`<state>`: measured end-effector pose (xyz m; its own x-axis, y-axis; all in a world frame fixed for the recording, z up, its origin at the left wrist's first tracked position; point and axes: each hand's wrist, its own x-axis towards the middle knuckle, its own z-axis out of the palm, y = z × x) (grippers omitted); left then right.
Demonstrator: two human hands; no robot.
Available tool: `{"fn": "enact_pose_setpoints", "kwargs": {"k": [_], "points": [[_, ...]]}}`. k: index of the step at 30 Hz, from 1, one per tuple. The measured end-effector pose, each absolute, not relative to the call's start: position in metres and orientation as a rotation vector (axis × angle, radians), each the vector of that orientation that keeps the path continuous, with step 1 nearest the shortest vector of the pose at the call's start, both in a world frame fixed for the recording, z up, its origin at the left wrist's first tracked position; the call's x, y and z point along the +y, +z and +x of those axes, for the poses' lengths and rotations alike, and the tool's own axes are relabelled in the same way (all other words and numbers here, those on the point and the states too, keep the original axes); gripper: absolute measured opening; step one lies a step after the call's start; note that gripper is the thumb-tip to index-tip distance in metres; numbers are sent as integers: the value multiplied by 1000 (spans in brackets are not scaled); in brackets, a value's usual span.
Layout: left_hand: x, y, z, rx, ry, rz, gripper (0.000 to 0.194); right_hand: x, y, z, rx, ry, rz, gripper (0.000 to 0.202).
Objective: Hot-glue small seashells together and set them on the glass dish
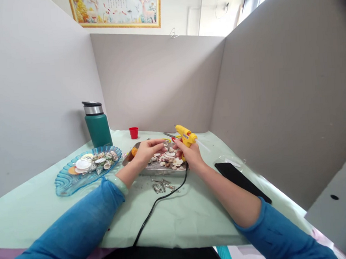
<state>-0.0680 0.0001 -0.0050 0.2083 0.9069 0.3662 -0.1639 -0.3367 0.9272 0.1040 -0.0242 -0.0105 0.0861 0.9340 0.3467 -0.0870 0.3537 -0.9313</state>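
My right hand [192, 155] is wrapped round a yellow hot glue gun [185, 135], its nozzle pointing up and away to the left. A clear glue stick pokes out of its back end. My left hand [150, 150] is closed, thumb and fingertips pinched near my right fingertips; whatever small thing lies between them is too small to make out. Below both hands sits a metal tray [156, 171] of seashells [170, 158], partly covered by my hands. Several small metal clips [163, 186] lie on the table in front of the tray.
A blue shell-shaped dish [66, 187] with more shells stands left, before a green bottle [97, 129]. A red cup [133, 133] and scissors [170, 135] are behind. The gun's black cord [152, 210] crosses the table. A black flat object [242, 182] lies right. Grey partitions [157, 79] surround the table.
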Motion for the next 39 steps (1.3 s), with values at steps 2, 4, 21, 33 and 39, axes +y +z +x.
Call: {"fn": "enact_pose_setpoints", "kwargs": {"k": [2, 4, 21, 33, 39], "points": [[-1, -6, -67, 787, 1296, 1564, 30, -23, -10, 104, -1203, 961, -880, 31], [0, -8, -66, 810, 1257, 1615, 28, -24, -10, 104, -1222, 973, -876, 29], [-2, -9, -63, 780, 1292, 1794, 21, -28, -6, 105, -1318, 1074, -928, 23], [0, -10, -64, 793, 1316, 1976, 21, -29, -2, 105, -1498, 975, -981, 13], [4, -13, -64, 776, 1281, 1903, 17, -25, -4, 105, -1575, 818, -1025, 13]]}}
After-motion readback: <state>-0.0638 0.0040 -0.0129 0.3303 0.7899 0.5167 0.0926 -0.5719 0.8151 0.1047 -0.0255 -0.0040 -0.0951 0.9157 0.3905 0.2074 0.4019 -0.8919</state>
